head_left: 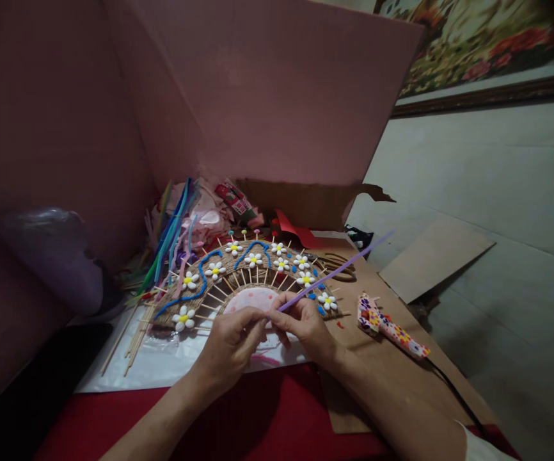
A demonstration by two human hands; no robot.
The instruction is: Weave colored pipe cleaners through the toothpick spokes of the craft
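Note:
A purple pipe cleaner (339, 271) slants up to the right from between my hands. My left hand (235, 342) pinches its lower end, fingers pressed together. My right hand (306, 323) grips it just beside, thumb against the fingers. Behind the hands lies a fan-shaped piece (229, 264) of wound twine over thin sticks, with white-petalled, yellow-centred flowers, wavy blue strips and small blue pieces on it. At its inner curve is a pale pink half-round (249, 299) with spots, partly hidden by my hands.
Coloured pipe cleaners (174, 221) and pink scraps stand back left; wooden sticks (137, 339) lie at left. Scissors (337, 266) lie behind the fan's right side. A flower-patterned glue gun (392, 330) with a black cord rests on cardboard (354, 397) at right.

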